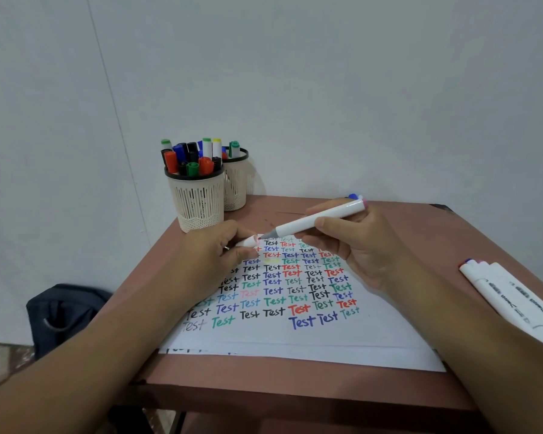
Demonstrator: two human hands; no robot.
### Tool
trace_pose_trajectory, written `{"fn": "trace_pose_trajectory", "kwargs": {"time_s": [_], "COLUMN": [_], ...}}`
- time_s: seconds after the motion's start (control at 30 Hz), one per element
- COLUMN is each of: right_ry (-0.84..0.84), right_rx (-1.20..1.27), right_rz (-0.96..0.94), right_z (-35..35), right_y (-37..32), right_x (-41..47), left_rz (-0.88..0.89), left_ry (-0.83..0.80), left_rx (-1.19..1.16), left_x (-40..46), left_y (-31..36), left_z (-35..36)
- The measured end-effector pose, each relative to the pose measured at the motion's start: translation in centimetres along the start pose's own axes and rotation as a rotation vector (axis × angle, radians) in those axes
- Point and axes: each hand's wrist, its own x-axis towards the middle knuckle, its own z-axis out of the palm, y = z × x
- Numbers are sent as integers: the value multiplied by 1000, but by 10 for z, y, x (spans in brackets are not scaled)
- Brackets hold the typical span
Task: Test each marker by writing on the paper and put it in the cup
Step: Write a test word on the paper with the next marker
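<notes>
Head view: a person's two forearms reach over a reddish-brown worktop (420, 233) set against a pale wall.
Right hand (355, 245): fingers curled round a white marker (318, 218), which slants from a pink end at upper right down to a grey tip section at lower left, above the top rows of writing.
Left hand (213, 249): fingers curled, pinching a small white cap (248, 241) with a pinkish end, just beside the marker's grey tip; whether cap and tip touch cannot be told.
Grip state: both hands closed on their items, the right on the marker barrel, the left on the cap.
Paper (295, 343): white sheet lying flat on the worktop under the hands, filled with rows of the word "Test" in black, blue, red, green and pink; its lower part is blank.
Front cup (198, 202): cream slotted cup with a black rim at the worktop's far left corner, packed with upright markers capped in red, green, blue, black and yellow.
Rear cup (237, 186): a like cup just behind and to the right of the front one, holding a few markers.
Spare markers (508, 292): white barrels lying on the worktop at the right edge, well apart from the paper's writing.
Bag (63, 314): dark, on the floor left of the worktop.
</notes>
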Motion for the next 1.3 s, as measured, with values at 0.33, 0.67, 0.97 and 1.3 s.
{"fn": "trace_pose_trajectory", "kwargs": {"time_s": [0.33, 0.67, 0.97, 1.3], "right_ry": [-78, -24, -148, -97], "right_rx": [-240, -500, -1585, -1483], "right_rz": [53, -92, -845, -497], "right_z": [9, 8, 8, 22], "right_y": [6, 5, 14, -10], "right_x": [-4, -1, 12, 65], "left_rz": [72, 41, 101, -194], "left_ry": [15, 7, -2, -17], "left_rx": [0, 27, 12, -85], "left_x": [2, 4, 2, 9], "left_y": [-15, -12, -5, -15], "left_z": [10, 11, 3, 2]}}
